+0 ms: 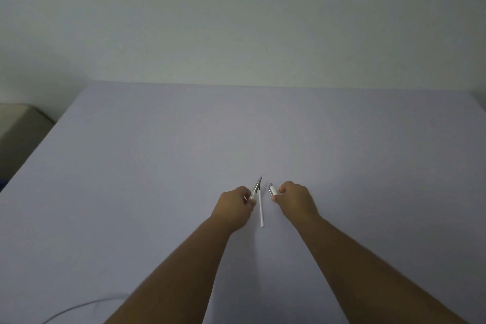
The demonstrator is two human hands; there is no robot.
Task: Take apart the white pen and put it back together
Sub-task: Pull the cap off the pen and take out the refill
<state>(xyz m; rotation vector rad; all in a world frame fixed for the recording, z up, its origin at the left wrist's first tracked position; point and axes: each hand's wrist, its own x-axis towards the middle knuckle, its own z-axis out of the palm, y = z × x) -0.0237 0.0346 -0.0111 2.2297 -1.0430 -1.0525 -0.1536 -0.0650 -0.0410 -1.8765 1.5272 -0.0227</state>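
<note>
Pen's in pieces over the table. Left hand pinches the tip section (silver, point angled away). Right hand has fingers closed on the white barrel end. Refill lies on the table between the hands, untouched.

We see a pale lavender-grey table, plain and unpatterned, under a wall of flat greenish white. The refill lying on it is white — thin, with a dark tip. The front section in the left hand is silver-grey metal over white. The barrel piece in the right hand is white with a silver end. A white cable curves at the lower left — a beige surface sits beyond.
</note>
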